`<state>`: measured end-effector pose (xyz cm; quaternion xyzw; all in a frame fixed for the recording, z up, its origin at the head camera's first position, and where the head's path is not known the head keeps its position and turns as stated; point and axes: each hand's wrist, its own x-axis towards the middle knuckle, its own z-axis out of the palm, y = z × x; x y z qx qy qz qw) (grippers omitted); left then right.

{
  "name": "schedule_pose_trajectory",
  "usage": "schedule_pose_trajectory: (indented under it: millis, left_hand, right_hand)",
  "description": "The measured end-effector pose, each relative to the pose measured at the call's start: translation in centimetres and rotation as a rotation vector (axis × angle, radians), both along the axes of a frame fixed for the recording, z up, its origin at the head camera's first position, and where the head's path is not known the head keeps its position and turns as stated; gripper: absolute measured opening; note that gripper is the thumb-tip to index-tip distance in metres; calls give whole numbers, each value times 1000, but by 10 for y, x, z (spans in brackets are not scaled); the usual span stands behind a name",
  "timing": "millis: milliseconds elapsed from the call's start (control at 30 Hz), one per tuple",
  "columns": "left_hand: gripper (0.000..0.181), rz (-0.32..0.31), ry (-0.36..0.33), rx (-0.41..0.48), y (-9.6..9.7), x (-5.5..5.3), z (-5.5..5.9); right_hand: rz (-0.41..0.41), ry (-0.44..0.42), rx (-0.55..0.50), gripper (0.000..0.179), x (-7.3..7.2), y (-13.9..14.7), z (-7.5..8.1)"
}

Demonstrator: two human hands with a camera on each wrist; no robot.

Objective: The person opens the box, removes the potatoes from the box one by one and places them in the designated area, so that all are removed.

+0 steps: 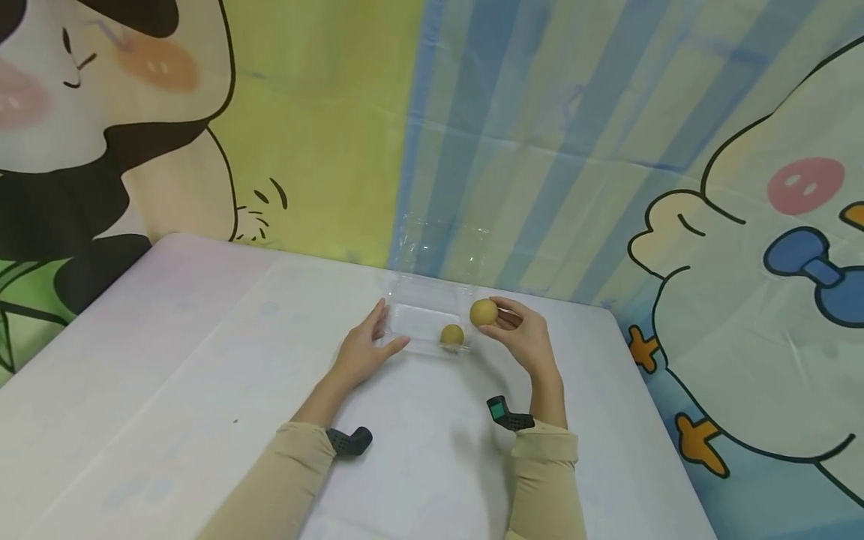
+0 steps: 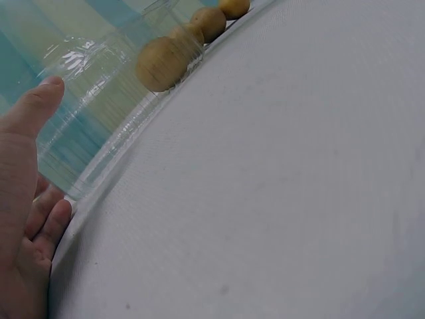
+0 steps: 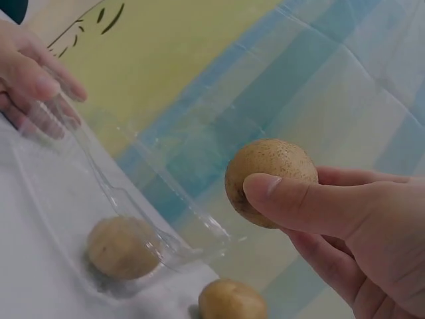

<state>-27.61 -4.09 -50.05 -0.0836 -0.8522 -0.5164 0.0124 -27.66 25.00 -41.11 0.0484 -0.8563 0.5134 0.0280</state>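
A clear plastic box (image 1: 425,324) with its lid (image 1: 442,247) raised stands on the table. My left hand (image 1: 364,349) holds its left end; in the right wrist view the thumb of that left hand (image 3: 33,76) lies at the rim. One round potato (image 1: 452,336) sits inside the box, at the right end. Just right of the box, my right hand (image 1: 523,334) pinches another potato (image 3: 269,179) between thumb and fingers, above the table. Beyond the box's right end lies a further potato (image 3: 232,302), hidden from the head view.
The white tabletop (image 1: 236,465) ends at a cartoon-printed curtain (image 1: 324,135) close behind the box. The raised lid stands in front of that curtain. In the left wrist view several potatoes (image 2: 209,25) line up, partly seen through the plastic.
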Motion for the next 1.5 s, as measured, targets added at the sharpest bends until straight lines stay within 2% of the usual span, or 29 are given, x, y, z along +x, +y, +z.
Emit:
schedule_pose_trajectory:
  millis: [333, 500, 967, 1233, 1500]
  left_hand:
    - [102, -4, 1, 10, -2, -2, -5]
    - [101, -8, 3, 9, -3, -1, -3]
    - [102, -5, 12, 0, -2, -1, -1]
    - [101, 2, 0, -2, -4, 2, -1]
    - [100, -3, 3, -4, -2, 0, 0]
  right_hand:
    - [-38, -42, -19, 62, -2, 23, -17]
    - [-74, -69, -20, 60, -4, 33, -28]
    - [-59, -101, 30, 59, -11, 39, -55]
    - [-35, -114, 66, 59, -10, 34, -59]
    - [-56, -138, 101, 60, -12, 36, -61]
